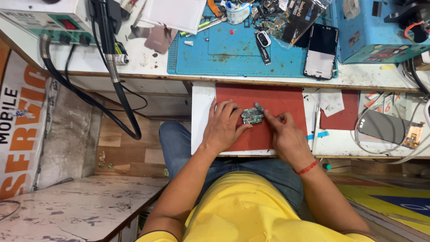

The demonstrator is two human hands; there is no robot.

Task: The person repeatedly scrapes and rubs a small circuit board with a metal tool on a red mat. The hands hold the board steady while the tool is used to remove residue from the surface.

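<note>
A small green circuit board (pixel 252 115) lies on a red mat (pixel 277 101) on a pulled-out white shelf (pixel 200 116). My left hand (pixel 224 126) rests on the mat and pinches the board's left edge with thumb and fingers. My right hand (pixel 283 134) is just right of the board, its fingers closed on a thin grey tool (pixel 260 107) whose tip meets the board's upper right corner. A red thread circles my right wrist.
On the bench behind lies a blue work mat (pixel 233 56) with a phone frame (pixel 320 51), a black strip part (pixel 264 45), tweezers and small parts. A hot-air hose (pixel 117 85) hangs at left. A grey phone (pixel 387 127) with white cables sits at right.
</note>
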